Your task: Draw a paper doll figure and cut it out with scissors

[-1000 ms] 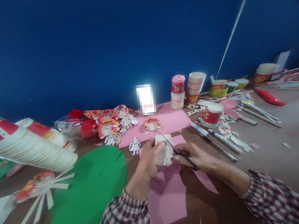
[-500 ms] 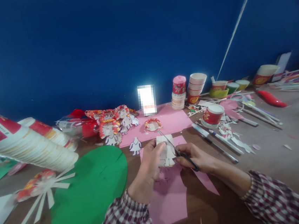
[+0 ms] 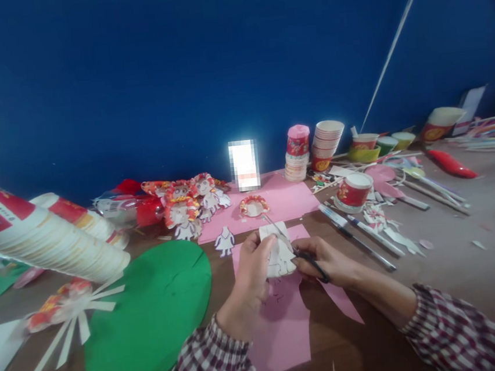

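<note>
Between thumb and fingers, my left hand (image 3: pixel 254 266) pinches a small white piece of paper (image 3: pixel 278 259) with a figure outlined on it. My right hand (image 3: pixel 322 261) is closed round the black handles of a pair of scissors (image 3: pixel 283 233). The blades point up and to the left, across the right edge of the paper. Below the hands lies a pink sheet (image 3: pixel 284 339) with dark marks on it. A cut-out white paper figure (image 3: pixel 225 242) rests just left of my left hand. Beyond the hands is a red and yellow ring (image 3: pixel 253 206) on more pink paper.
A big green paper shape (image 3: pixel 150 317) covers the left of the table, beside a leaning stack of paper cups (image 3: pixel 56 245). Decorated paper figures (image 3: pixel 183 212) are piled behind. Pens (image 3: pixel 357 236), paper scraps (image 3: pixel 392 230) and a red-and-white cup (image 3: pixel 353 190) lie to the right.
The paper in my left hand has shifted slightly right and tilted, its lower edge swinging toward my right hand. The scissors stay at its right edge.
</note>
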{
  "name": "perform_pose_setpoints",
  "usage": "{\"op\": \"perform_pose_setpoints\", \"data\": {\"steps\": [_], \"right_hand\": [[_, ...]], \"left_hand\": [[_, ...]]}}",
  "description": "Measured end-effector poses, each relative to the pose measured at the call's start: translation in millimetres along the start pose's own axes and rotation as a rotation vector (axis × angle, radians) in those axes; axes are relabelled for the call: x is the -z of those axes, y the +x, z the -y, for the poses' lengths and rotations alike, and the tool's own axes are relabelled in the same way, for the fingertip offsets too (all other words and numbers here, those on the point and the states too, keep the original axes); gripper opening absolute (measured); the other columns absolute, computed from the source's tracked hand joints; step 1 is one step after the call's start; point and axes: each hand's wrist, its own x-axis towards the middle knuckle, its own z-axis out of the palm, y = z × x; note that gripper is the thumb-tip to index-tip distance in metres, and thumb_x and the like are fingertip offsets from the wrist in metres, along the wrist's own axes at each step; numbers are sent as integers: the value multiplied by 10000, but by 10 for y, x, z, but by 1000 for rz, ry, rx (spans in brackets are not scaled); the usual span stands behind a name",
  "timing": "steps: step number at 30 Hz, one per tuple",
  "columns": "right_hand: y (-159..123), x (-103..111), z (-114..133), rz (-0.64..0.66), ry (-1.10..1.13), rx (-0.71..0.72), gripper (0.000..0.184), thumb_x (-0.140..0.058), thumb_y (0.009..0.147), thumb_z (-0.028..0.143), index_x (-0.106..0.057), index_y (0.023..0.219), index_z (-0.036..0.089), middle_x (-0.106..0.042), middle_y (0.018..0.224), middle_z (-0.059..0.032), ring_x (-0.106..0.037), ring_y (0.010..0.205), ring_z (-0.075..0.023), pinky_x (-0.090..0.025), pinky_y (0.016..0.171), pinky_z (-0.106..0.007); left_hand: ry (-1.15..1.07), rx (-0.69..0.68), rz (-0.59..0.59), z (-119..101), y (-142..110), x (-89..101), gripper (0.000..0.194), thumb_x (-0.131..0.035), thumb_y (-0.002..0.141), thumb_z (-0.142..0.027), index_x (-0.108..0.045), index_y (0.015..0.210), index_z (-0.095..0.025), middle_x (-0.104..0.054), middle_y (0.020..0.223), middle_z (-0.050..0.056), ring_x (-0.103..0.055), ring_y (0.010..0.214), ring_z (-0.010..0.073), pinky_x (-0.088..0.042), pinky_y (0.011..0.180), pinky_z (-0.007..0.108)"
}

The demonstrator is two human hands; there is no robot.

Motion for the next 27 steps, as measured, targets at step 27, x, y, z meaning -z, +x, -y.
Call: {"op": "perform_pose_setpoints", "data": {"steps": [27], "right_hand": [[10, -49, -27, -43, -9, -29, 92, -518, 726, 226, -464, 677, 170, -414, 444, 78, -337, 365, -49, -248, 350, -161]], "left_hand": [[17, 24, -46, 3, 12, -6, 202, -637, 657, -260, -595, 801, -125, -612, 537, 17, -574, 448, 152, -401, 400, 221]]}}
